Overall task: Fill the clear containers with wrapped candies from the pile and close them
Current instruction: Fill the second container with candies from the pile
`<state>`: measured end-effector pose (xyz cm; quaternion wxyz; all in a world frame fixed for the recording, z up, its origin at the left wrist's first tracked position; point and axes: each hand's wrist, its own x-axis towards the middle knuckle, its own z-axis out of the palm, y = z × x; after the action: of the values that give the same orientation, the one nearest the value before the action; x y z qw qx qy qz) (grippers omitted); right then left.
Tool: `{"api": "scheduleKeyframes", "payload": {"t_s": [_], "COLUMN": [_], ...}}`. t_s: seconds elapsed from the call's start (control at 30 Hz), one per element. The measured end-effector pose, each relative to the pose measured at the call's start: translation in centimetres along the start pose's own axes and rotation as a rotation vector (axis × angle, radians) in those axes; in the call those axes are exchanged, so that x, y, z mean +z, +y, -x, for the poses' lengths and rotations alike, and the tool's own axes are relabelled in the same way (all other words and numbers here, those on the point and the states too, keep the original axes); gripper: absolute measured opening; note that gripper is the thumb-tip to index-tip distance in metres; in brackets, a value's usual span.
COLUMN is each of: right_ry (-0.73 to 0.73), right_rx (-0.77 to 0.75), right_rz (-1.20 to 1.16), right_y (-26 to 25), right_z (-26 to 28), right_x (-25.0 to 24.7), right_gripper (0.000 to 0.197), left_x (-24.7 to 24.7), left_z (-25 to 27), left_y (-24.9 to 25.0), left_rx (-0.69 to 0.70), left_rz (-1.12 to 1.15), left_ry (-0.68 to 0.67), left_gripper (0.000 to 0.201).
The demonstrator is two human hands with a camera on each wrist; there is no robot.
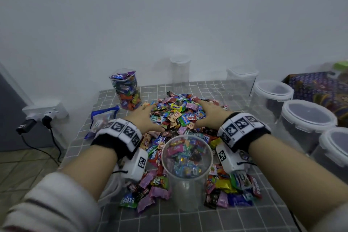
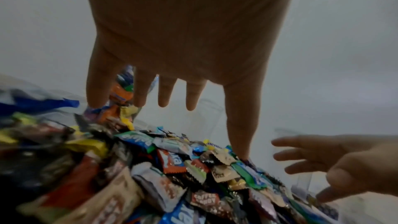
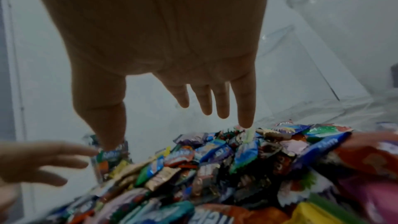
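A heap of wrapped candies (image 1: 177,117) covers the middle of the grey checked tablecloth (image 1: 244,218). In front of it stands an open round clear container (image 1: 187,158), partly filled with candies. My left hand (image 1: 150,118) lies on the heap's left side and my right hand (image 1: 205,117) on its right side. Both are spread, palms down. In the left wrist view the fingers (image 2: 163,94) are straight and the thumb touches the candies (image 2: 193,168). The right wrist view shows straight fingers (image 3: 204,98) over the candies (image 3: 215,159), one fingertip touching them. Neither hand holds anything.
A square clear container (image 1: 125,88) full of candies stands uncovered at the back left. Two empty clear containers (image 1: 179,73) (image 1: 241,83) stand at the back. Three lidded round tubs (image 1: 307,118) line the right edge. A blue-edged zip bag (image 1: 102,120) lies left; a power strip (image 1: 45,111) sits beyond.
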<state>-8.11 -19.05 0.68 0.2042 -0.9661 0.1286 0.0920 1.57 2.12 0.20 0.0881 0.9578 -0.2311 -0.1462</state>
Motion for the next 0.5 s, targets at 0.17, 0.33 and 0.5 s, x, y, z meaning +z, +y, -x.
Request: {"api": "scheduleKeyframes", "payload": {"t_s": [0.17, 0.33, 0.5], "right_ry": [-0.037, -0.137, -0.111], "right_rx": [0.041, 0.046, -0.005], "right_rz": [0.174, 0.227, 0.283], "right_y": [-0.6, -1.0, -1.1], "right_z": [-2.9, -4.1, -4.2], "right_x": [0.5, 0.6, 0.8], "right_gripper": [0.111, 0.108, 0.091], "left_x": [0.6, 1.1, 1.5], "left_z": [-3.1, -4.3, -4.7], "left_y": [2.1, 2.7, 2.8], "left_rx": [-0.034, -0.004, 0.084], "left_rz": [-0.177, -0.188, -0.245], "left_ry": [-0.063, -0.147, -0.103], "left_gripper": [0.113, 0.113, 0.098]}}
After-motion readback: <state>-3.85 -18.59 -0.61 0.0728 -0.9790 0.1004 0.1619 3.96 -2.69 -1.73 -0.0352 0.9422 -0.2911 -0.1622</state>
